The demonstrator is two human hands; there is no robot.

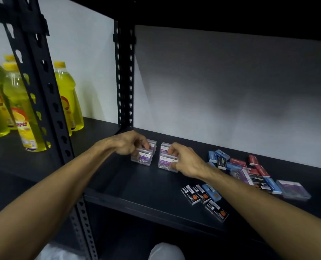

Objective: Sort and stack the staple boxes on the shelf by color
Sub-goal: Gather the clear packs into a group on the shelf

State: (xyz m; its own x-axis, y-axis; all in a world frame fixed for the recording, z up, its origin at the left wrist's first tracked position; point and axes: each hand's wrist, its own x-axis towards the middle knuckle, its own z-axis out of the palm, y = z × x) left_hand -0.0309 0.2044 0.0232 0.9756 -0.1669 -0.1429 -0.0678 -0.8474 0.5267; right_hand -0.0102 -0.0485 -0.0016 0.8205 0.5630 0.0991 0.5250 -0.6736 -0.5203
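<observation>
On the black shelf (pixel 133 184) stand two short stacks of clear paper-clip boxes with purple labels. My left hand (pixel 127 144) grips the left stack (pixel 142 158) from above. My right hand (pixel 186 161) pinches the right stack (pixel 165 162) at its right side. To the right lies a loose pile of blue staple boxes (pixel 215 156), red staple boxes (pixel 253 160) and black ones (pixel 257 180). Three black boxes (pixel 196 194) and a blue box (pixel 212 192) lie near the shelf's front edge.
A clear purple-label box (pixel 294 190) lies flat at the far right. Yellow liquid bottles (pixel 24 113) stand on the neighbouring shelf at left, behind a black perforated upright (pixel 43 94). Another upright (pixel 125 77) stands at the back. A shelf board hangs overhead.
</observation>
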